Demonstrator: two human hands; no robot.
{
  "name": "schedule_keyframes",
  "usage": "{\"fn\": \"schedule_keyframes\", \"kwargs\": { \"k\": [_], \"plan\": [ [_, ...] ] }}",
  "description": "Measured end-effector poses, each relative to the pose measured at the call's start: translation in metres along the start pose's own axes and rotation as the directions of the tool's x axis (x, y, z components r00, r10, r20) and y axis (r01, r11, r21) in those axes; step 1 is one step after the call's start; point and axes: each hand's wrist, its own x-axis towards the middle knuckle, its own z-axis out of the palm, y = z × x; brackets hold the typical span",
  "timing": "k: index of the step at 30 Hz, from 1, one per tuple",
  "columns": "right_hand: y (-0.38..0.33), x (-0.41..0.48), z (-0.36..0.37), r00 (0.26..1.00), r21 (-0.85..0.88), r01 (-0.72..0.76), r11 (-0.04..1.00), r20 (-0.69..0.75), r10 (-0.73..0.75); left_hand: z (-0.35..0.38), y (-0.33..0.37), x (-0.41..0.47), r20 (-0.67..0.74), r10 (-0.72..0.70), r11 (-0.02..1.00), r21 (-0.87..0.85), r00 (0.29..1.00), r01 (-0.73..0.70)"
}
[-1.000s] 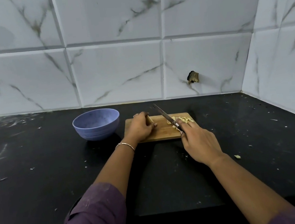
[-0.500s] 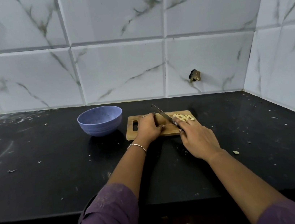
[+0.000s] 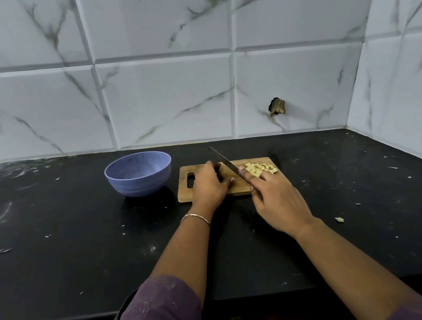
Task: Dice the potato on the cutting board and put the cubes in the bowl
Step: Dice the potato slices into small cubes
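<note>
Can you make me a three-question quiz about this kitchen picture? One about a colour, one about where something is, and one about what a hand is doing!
1. What colour is the bowl?
A red
B yellow
C blue

2. Where are the potato cubes?
A inside the bowl
B on the right end of the cutting board
C in a hand

3. What is the right hand doing?
A holding the knife
B lying open and empty
C lifting the bowl

Answers:
1 C: the bowl's wall and inside are both blue.
2 B: the pale cubes sit in a heap on the board, to the right of the blade, and the part of the bowl's inside that shows holds none.
3 A: its fingers curl round the handle, and the blade slants over the board.
</note>
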Motion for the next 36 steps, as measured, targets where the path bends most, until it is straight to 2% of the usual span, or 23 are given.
{"fn": "schedule_keyframes", "kwargs": {
  "k": [15,23,36],
  "plan": [
    [-0.014,-0.006,-0.004,0.999,-0.038,-0.01,0.999,0.042,0.012,-0.002,0.002,-0.003,-0.005,0.006,1.0,0.012,1.0,-0.006],
    [-0.016,-0.007,-0.003,0.998,0.046,-0.052,0.998,0.029,0.05,-0.002,0.003,-0.003,-0.007,-0.001,1.0,0.006,1.0,0.001],
    [-0.015,-0.007,-0.001,0.996,0.038,-0.042,0.998,0.085,0.038,-0.003,0.005,-0.003,-0.002,-0.001,1.0,0.011,1.0,0.001]
  ]
}}
